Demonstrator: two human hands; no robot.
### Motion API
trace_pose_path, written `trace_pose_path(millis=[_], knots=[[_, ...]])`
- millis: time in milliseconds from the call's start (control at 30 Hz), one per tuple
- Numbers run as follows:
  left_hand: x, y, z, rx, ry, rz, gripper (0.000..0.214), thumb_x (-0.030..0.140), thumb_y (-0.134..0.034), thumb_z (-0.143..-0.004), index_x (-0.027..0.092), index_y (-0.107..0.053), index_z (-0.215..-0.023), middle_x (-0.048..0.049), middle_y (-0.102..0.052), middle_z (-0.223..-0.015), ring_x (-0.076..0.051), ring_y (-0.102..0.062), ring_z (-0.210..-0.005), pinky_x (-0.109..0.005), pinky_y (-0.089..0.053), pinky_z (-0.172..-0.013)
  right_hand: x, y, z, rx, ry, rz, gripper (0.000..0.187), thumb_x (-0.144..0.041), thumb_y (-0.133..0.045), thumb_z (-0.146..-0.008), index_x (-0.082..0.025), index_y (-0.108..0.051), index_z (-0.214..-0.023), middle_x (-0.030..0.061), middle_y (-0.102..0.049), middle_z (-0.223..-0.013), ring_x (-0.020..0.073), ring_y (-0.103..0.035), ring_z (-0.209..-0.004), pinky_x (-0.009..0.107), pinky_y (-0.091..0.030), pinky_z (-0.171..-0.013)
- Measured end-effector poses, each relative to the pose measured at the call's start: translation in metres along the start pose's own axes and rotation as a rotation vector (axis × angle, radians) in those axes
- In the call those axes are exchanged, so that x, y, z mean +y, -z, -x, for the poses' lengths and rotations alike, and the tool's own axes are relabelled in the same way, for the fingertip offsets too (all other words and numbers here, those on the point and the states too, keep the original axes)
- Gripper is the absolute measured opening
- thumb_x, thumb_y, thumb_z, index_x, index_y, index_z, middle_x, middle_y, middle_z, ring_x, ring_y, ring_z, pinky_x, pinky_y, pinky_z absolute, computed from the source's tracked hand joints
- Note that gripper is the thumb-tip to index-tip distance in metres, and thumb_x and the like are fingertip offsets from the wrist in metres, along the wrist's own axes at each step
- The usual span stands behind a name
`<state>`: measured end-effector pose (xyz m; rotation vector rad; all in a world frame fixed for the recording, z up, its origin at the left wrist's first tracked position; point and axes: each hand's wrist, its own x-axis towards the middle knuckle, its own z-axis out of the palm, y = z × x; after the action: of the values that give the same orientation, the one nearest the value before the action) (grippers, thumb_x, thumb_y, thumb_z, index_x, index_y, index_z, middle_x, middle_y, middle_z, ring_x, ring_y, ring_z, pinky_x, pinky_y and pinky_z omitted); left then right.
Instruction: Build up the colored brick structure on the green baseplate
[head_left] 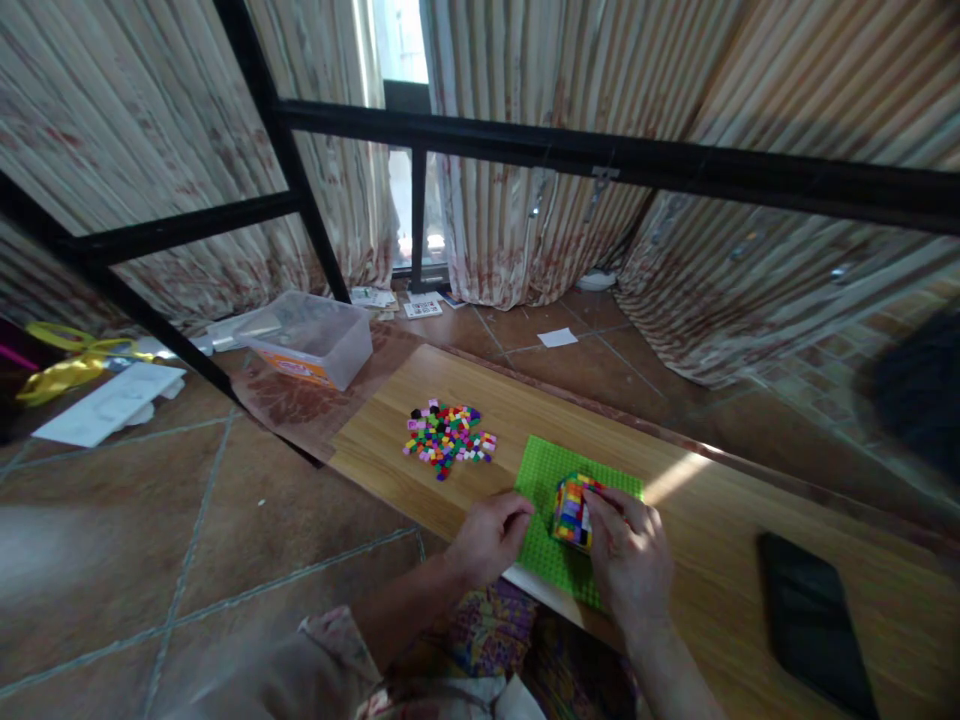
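A bright green studded baseplate (541, 470) lies on the wooden board, with a small block-shaped build of multicoloured toy bricks (571, 512) on it. My right hand (634, 555) is at the build's right side, its thumb and fingers closed against the upper bricks. Beside the baseplate's left edge, my left hand (491, 540) is curled closed; whether anything is inside it is hidden. A loose pile of small coloured bricks (448, 438) lies further left on the board, apart from both hands.
The wooden board (697, 560) holds a dark phone-like slab (814, 610) at the right. Past its left end stands a translucent plastic box (322, 335) with an orange label. A black metal frame (480, 135) crosses before the curtains. Papers (557, 338) lie on the tiled floor.
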<state>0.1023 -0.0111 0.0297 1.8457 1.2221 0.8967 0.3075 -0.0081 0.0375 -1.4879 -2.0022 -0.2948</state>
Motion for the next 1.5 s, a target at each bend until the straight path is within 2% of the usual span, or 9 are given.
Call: trace_pose_path(millis=[200,400,600,767,900,1000,1133,1367,1500], knots=[[-0.015,0.029,-0.011,0.283,0.035,-0.278,0.018,0.015,-0.047,-0.086,0.018,-0.061,-0.096,-0.0052,-0.063,-0.093,-0.017,-0.058,-0.088,-0.029,-0.047,-0.081,-0.009,0.009,0.001,0.051,-0.057,-0.003,0.024,-0.029,-0.049,-0.092,-0.022,-0.07,-0.101,0.0086,-0.063,-0.105,0.0222,-0.054,-0.092,0.036,-0.046,-0.078],[-0.025,0.051,-0.032,0.187,-0.046,-0.634,0.031,0.01,-0.052,-0.081,0.02,-0.062,-0.108,-0.0081,-0.057,-0.11,-0.023,-0.052,-0.104,-0.038,-0.046,-0.093,-0.026,0.015,0.015,0.168,-0.098,-0.143,0.018,-0.026,-0.055,-0.09,-0.02,-0.068,-0.099,0.0085,-0.064,-0.103,0.0202,-0.059,-0.093,0.036,-0.048,-0.081],[-0.027,0.05,-0.043,0.145,-0.039,-0.683,0.022,0.011,-0.048,-0.086,0.017,-0.065,-0.099,-0.0106,-0.059,-0.111,-0.024,-0.053,-0.101,-0.041,-0.045,-0.091,-0.032,0.033,0.018,0.193,-0.152,-0.203,0.018,-0.021,-0.056,-0.089,-0.021,-0.068,-0.102,0.008,-0.064,-0.104,0.02,-0.06,-0.096,0.036,-0.049,-0.085],[0.0,0.037,-0.03,0.182,-0.02,-0.28,0.016,0.013,-0.051,-0.084,0.018,-0.065,-0.089,-0.0075,-0.062,-0.1,-0.021,-0.055,-0.099,-0.035,-0.045,-0.089,-0.046,0.042,0.022,0.155,-0.233,-0.286,0.019,-0.023,-0.055,-0.09,-0.022,-0.067,-0.104,0.0069,-0.064,-0.103,0.0187,-0.061,-0.094,0.035,-0.051,-0.084],[0.035,0.013,-0.009,0.051,0.288,0.414,0.01,0.022,-0.058,-0.079,0.016,-0.065,-0.083,-0.0016,-0.062,-0.075,-0.014,-0.056,-0.069,-0.026,-0.045,-0.067,-0.065,0.039,0.028,0.068,-0.217,-0.357,0.02,-0.024,-0.055,-0.09,-0.023,-0.066,-0.107,0.0065,-0.064,-0.105,0.0185,-0.061,-0.095,0.034,-0.052,-0.082],[0.055,0.003,0.001,0.002,0.464,0.725,0.014,0.027,-0.064,-0.075,0.015,-0.066,-0.082,0.0006,-0.061,-0.069,-0.01,-0.052,-0.061,-0.022,-0.04,-0.061,-0.073,0.038,0.031,0.039,-0.187,-0.378,0.021,-0.023,-0.056,-0.09,-0.025,-0.065,-0.109,0.0061,-0.064,-0.106,0.0188,-0.06,-0.096,0.035,-0.052,-0.081],[0.064,0.003,0.001,-0.039,0.564,0.835,0.021,0.033,-0.072,-0.068,0.013,-0.067,-0.073,0.0011,-0.06,-0.063,-0.007,-0.047,-0.056,-0.02,-0.034,-0.057,-0.072,0.04,0.032,0.03,-0.179,-0.399,0.018,-0.021,-0.059,-0.088,-0.024,-0.064,-0.105,0.0055,-0.064,-0.102,0.0181,-0.06,-0.093,0.034,-0.052,-0.079],[0.065,-0.006,0.002,-0.069,0.72,1.012,0.034,0.041,-0.081,-0.058,0.013,-0.067,-0.072,0.0017,-0.058,-0.059,-0.007,-0.047,-0.055,-0.02,-0.031,-0.055,-0.068,0.04,0.033,0.138,-0.232,-0.395,0.017,-0.023,-0.062,-0.086,-0.021,-0.065,-0.102,0.0069,-0.065,-0.097,0.0185,-0.061,-0.089,0.034,-0.053,-0.077],[0.068,-0.009,0.002,-0.065,0.73,1.012,0.035,0.043,-0.081,-0.059,0.012,-0.067,-0.07,0.0019,-0.056,-0.057,-0.007,-0.047,-0.055,-0.02,-0.031,-0.054,-0.067,0.041,0.032,0.122,-0.257,-0.394,0.016,-0.024,-0.06,-0.087,-0.021,-0.068,-0.102,0.0065,-0.066,-0.097,0.0179,-0.062,-0.088,0.033,-0.053,-0.077]])
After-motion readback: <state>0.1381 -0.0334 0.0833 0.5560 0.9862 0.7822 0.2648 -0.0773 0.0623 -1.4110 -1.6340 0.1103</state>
